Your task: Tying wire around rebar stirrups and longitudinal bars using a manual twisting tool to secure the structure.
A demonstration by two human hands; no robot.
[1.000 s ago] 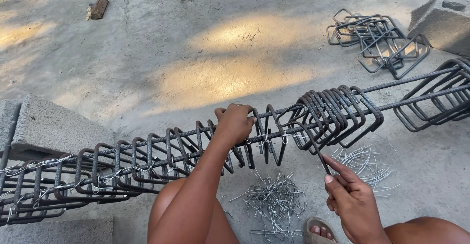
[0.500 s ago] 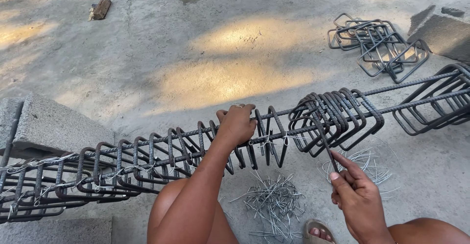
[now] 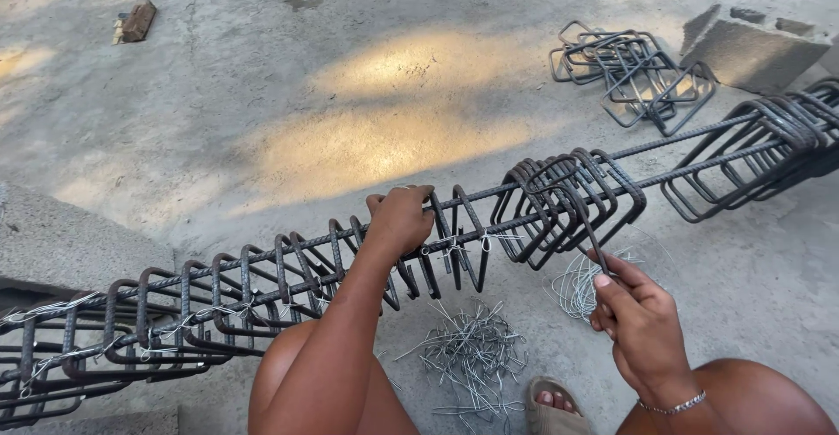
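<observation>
Rebar cage [image 3: 288,282], stiff and heavy by our reckoning, sat gripped at its top bar in our closed left hand [image 3: 400,218] while our right hand [image 3: 642,317] pinched a thin hook tool [image 3: 594,245].

No packages, labels, signs or screens show anywhere in this view. Nothing here bears a printed surface.
</observation>
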